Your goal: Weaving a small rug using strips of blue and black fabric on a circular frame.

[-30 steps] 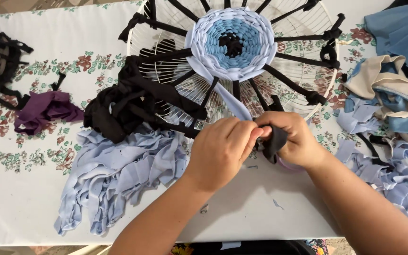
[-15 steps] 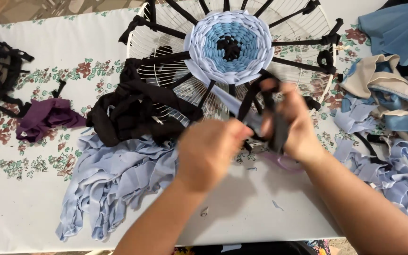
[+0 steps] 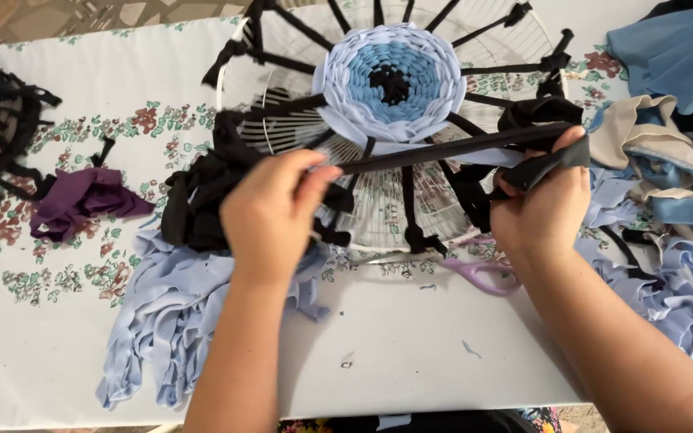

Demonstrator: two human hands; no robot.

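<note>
Purple scrap point(image 3: 82, 200) at 9 o'clock, lavender strips point(image 3: 170, 313) at 7. Left hand point(image 3: 270, 212) pinches one end of the black fabric strip point(image 3: 451, 150); right hand point(image 3: 543, 204) at 3 o'clock clenches the other end. Strip is stretched taut, centre frame, above the wire fan-guard loom point(image 3: 378, 192), woven blue disc point(image 3: 393, 80) at 12. Risk: overtension could tear the strip, or it slips from the pinch. Purple scissors point(image 3: 483, 274) sit under the right wrist; could get knocked.

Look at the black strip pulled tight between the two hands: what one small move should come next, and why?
Probably lower the black strip toward the round weaving on the white wire frame. The left hand pinches one end and the right hand grips the other, so the strip is taut and straight above the black spokes, seemingly ready to work in.
</note>
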